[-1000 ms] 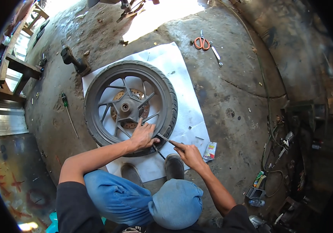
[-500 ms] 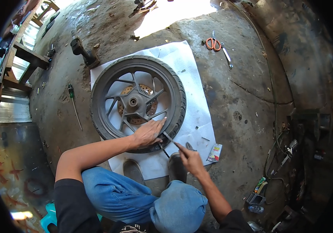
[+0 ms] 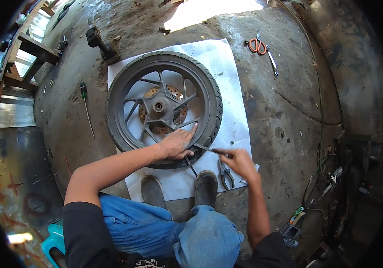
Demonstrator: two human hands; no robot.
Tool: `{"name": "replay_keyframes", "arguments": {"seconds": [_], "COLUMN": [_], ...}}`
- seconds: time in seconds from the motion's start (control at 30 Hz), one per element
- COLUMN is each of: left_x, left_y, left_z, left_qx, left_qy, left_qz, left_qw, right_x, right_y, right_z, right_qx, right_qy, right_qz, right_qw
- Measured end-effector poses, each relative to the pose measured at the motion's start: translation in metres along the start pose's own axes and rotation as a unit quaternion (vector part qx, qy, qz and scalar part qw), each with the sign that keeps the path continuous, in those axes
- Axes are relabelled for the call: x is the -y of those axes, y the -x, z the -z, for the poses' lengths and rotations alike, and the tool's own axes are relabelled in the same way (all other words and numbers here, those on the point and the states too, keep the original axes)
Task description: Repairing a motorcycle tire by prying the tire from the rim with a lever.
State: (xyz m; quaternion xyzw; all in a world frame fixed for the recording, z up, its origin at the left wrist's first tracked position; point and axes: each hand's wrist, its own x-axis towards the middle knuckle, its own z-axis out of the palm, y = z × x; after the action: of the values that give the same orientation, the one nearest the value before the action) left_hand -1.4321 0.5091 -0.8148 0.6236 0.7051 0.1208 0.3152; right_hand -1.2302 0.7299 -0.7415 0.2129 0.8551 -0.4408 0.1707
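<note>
A motorcycle wheel (image 3: 164,117) with its black tyre (image 3: 216,111) lies flat on a white sheet (image 3: 236,111) in front of my boots. Across the near right part of the rim lies my left hand (image 3: 178,144), index finger stretched toward a spoke and thumb by the tyre edge. My right hand (image 3: 241,163) is wrapped round the handle of a tyre lever (image 3: 205,148), whose metal end meets the rim edge beside my left fingers. A second dark, thin lever (image 3: 192,166) sticks out from the tyre below my left hand; its far end is hidden.
Pliers (image 3: 225,175) lie on the sheet by my right boot (image 3: 206,190). Orange-handled scissors (image 3: 257,46) and a wrench (image 3: 272,62) are on the floor at far right. A green-handled screwdriver (image 3: 85,100) and a cordless drill (image 3: 99,42) lie left.
My right hand has swung right and up with the tyre lever, which now points more sideways. The pliers are now plainly seen. My left hand stays on the rim.
</note>
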Motion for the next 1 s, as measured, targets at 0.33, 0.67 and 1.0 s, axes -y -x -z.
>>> {"name": "replay_keyframes", "arguments": {"seconds": [0.33,0.67,1.0], "left_x": [-0.002,-0.01,-0.01], "left_y": [-0.011,-0.011,-0.034], "left_z": [-0.012,0.006,0.023], "left_qx": [-0.023,0.015,0.065], "left_qy": [-0.048,-0.038,0.116], "left_qz": [-0.023,0.014,0.117], "left_qw": [0.998,0.999,0.984], "right_x": [-0.023,0.002,0.035], "right_y": [0.059,-0.007,0.011], "right_z": [-0.161,0.127,0.055], "right_qx": [-0.241,-0.012,0.028], "right_qy": [-0.26,0.048,0.079], "right_qz": [0.018,-0.01,-0.038], "right_qw": [0.935,0.999,0.996]}}
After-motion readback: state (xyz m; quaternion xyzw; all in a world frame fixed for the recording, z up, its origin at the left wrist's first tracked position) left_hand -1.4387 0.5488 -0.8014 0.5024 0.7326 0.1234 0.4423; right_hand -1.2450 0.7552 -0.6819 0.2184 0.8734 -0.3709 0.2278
